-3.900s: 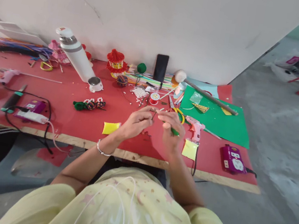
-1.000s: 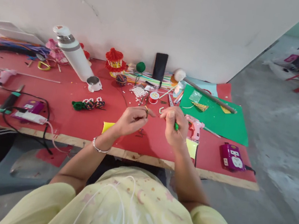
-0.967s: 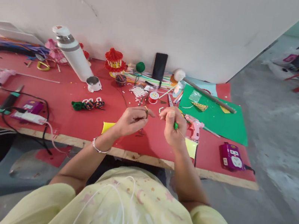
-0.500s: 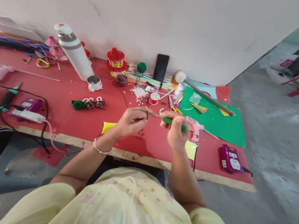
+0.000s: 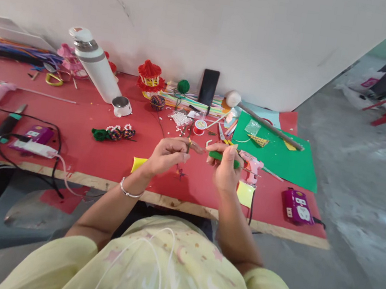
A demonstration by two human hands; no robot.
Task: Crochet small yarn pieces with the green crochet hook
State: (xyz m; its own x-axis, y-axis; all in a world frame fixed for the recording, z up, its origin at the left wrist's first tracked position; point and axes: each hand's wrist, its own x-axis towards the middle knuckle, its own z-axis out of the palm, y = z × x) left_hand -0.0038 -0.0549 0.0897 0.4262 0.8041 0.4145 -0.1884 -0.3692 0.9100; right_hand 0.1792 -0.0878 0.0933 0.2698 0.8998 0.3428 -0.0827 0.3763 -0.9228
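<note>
My right hand (image 5: 225,168) is closed around a crochet hook with a thick green handle (image 5: 220,157), its tip side turned toward my left hand. My left hand (image 5: 171,155) is pinched, thumb against fingers, with dark multicoloured yarn (image 5: 188,147) over the index finger. Below those fingers hangs a small dark tangle of the yarn (image 5: 180,173) over the red table. The hands are a small gap apart. A strand runs back toward a multicoloured yarn ball (image 5: 157,102). The hook's thin tip is too small to make out.
White beads (image 5: 181,119) and a thread spool (image 5: 200,126) lie beyond my hands. A pink glue gun (image 5: 251,167) is right of my right hand. A white flask (image 5: 97,67), a phone (image 5: 208,87) and a purple power socket (image 5: 298,206) also stand around. Part of another person shows at far left.
My left hand's fingers have shifted slightly and its thumb now lies straighter. The hanging yarn tangle has swung a little left. The green-handled crochet hook stays in my right hand.
</note>
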